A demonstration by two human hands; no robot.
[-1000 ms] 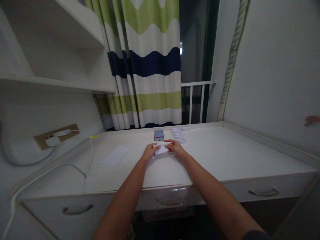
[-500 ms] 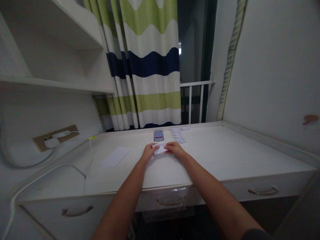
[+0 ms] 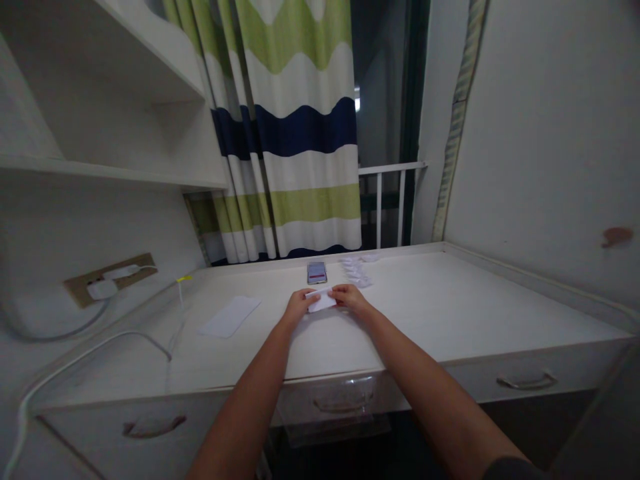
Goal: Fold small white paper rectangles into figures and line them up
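A small folded piece of white paper (image 3: 321, 300) rests on the white desk (image 3: 450, 307), held between both my hands. My left hand (image 3: 297, 305) pinches its left end and my right hand (image 3: 351, 297) pinches its right end, fingers closed on it. Just behind the paper lies a phone (image 3: 317, 272) with a lit screen. Several small folded white papers (image 3: 355, 269) lie in a cluster to the right of the phone.
A flat white sheet (image 3: 229, 315) lies on the desk to the left. A wall socket with plugs (image 3: 107, 282) and a white cable (image 3: 100, 347) sit at the left. Shelves hang above left, a striped curtain (image 3: 295, 133) behind, drawers with handles (image 3: 525, 381) below.
Both hands stay on the paper and it looks a little narrower, pressed closer between them. The view has shifted slightly.
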